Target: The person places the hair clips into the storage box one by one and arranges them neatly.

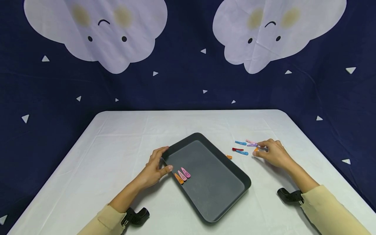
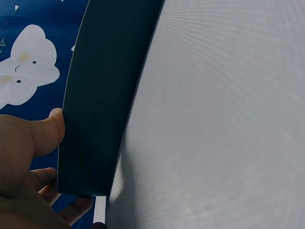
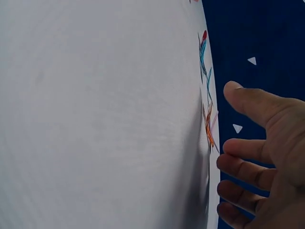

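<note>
A dark grey baking tray (image 1: 208,182) lies at an angle on the table. Its left corner is held by my left hand (image 1: 154,169), with the thumb at the rim; the left wrist view shows the tray's outer wall (image 2: 100,105) beside that thumb. Two pink hair clips (image 1: 183,174) and an orange hair clip (image 1: 179,178) lie in a row inside the tray. Over the loose clips, my right hand (image 1: 273,152) has thumb and fingers apart around an orange hair clip (image 1: 256,149). The right wrist view shows the gap between thumb and fingers (image 3: 245,149).
Right of the tray lie blue clips (image 1: 241,143), a red clip (image 1: 237,149), a purple clip (image 1: 252,145) and pink ones. Another orange clip (image 1: 228,157) sits by the tray's right rim, partly hidden. A white cloth (image 1: 117,137) covers the table; a dark blue curtain (image 1: 182,91) hangs behind.
</note>
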Tool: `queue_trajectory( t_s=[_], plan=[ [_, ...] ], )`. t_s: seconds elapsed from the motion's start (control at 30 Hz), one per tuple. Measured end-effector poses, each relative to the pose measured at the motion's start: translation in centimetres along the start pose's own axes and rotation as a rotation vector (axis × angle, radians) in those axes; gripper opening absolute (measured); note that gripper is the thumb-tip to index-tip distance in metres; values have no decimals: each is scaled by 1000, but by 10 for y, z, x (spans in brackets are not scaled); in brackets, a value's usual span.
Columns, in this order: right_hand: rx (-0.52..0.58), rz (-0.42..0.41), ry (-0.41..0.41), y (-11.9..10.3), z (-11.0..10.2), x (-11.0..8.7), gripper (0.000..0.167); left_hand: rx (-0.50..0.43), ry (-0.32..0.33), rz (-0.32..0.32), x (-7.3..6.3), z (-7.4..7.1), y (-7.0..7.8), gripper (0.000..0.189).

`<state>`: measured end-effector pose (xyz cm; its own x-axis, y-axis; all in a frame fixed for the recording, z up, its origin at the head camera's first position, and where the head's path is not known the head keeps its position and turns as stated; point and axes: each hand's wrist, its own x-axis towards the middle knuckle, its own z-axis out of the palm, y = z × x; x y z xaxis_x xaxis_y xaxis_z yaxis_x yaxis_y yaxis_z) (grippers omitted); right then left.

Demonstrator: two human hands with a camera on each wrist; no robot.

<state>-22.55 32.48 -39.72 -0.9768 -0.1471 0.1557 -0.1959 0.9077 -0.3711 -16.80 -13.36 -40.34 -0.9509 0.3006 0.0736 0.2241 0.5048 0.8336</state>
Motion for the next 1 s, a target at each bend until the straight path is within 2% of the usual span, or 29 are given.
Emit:
queue_trajectory(
  t_s=[1.0],
  plan=[
    [-62,47,21,4,12,-1,58,-7,-5,5,-1,0,-1,71]
  ],
)
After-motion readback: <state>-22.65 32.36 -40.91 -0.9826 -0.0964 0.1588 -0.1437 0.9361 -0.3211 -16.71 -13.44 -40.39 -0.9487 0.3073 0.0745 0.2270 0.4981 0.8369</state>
